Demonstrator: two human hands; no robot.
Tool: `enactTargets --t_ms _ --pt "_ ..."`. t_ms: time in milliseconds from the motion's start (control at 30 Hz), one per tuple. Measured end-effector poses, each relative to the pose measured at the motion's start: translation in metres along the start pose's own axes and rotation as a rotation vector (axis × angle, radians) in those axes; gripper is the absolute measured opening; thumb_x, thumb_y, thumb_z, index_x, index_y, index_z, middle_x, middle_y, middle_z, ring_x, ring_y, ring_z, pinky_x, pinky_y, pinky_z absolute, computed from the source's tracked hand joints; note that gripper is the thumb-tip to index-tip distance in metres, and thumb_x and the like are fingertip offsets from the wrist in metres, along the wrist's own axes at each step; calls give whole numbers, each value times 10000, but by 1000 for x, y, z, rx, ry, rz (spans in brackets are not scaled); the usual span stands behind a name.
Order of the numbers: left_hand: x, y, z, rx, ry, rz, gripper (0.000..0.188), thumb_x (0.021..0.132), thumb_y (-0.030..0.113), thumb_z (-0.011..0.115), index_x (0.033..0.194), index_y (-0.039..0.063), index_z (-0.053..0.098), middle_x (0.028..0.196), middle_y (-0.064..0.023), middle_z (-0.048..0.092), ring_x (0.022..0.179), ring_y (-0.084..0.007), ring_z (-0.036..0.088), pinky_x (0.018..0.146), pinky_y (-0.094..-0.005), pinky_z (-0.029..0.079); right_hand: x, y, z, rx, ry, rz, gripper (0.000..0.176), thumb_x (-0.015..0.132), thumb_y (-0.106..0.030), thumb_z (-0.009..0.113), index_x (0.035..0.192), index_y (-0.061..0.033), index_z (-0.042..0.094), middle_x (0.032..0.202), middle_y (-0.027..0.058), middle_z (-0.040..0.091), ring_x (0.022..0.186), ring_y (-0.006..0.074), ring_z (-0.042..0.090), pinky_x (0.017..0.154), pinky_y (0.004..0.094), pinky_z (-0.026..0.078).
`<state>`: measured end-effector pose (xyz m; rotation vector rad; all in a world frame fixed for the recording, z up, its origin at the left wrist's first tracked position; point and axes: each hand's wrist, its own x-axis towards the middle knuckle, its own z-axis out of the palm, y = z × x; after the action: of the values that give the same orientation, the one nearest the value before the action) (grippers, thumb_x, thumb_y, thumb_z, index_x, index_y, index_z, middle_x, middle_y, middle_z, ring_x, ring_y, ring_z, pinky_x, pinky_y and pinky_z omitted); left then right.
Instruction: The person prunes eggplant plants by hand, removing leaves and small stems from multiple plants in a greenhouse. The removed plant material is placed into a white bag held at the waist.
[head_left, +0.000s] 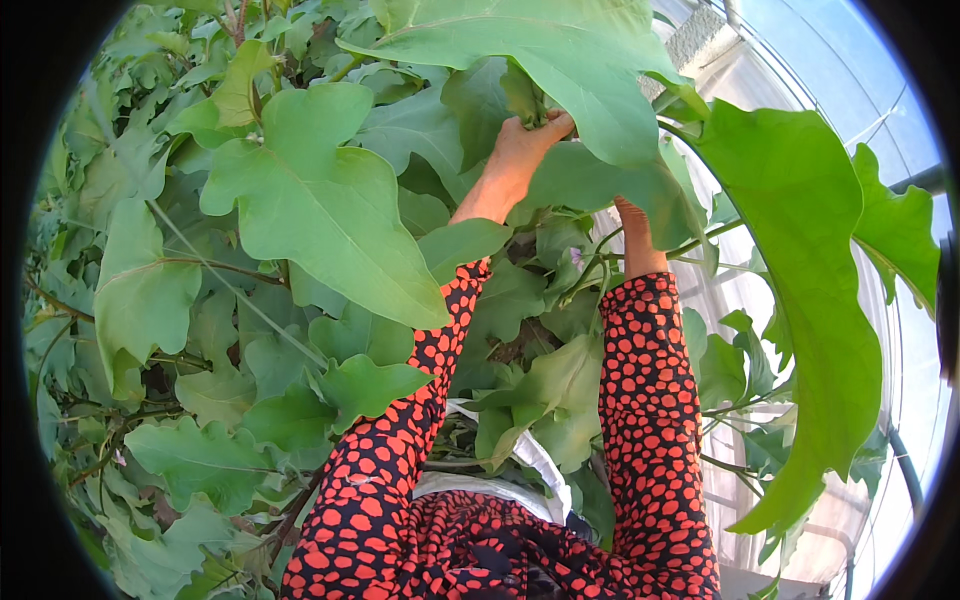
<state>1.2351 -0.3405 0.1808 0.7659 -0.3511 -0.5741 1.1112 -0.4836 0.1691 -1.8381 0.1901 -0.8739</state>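
Observation:
My left hand reaches up among broad, lobed eggplant leaves. Its thumb and fingers are closed around a green shoot, partly covered by the large leaf overhead. Only the wrist and lower edge of my right hand show. A drooping leaf hides its fingers, so I cannot see what they touch. Between my forearms, a small pale purple flower hangs beside green stems.
A taut string slants through the foliage at left. A long leaf curves down close on the right. Beyond are translucent greenhouse sheeting, a concrete post and a dark pipe. White material lies at my waist.

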Motion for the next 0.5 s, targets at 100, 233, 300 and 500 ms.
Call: enactTargets --t_ms 100,233,300,500 --pt "4 -5 -3 -95 2 18 171 853 155 714 923 9 658 867 -46 655 727 -111 604 577 -274 482 -15 1 -6 -77 -19 7 187 926 -134 583 1058 -9 622 1072 107 640 979 199 594 847 352 498" --pt "4 -3 -2 1 -52 32 170 868 157 704 938 8 660 876 -49 658 743 -117 610 591 -274 483 1 9 4 -79 -8 -40 187 926 -135 581 1053 -4 622 1058 108 643 967 204 597 840 355 499" --pt "1 0 0 -17 -28 -23 170 870 160 703 945 12 662 879 -47 659 745 -117 607 596 -272 478 18 14 11 -41 -8 -54 187 926 -136 581 1050 -2 622 1051 109 645 961 207 599 837 356 500" --pt "-3 6 1 351 23 70 182 868 190 707 956 32 685 854 -27 662 714 -109 590 608 -274 475 35 11 10 -16 -77 -19 188 927 -137 579 1043 4 623 1030 111 650 943 214 604 826 360 501"
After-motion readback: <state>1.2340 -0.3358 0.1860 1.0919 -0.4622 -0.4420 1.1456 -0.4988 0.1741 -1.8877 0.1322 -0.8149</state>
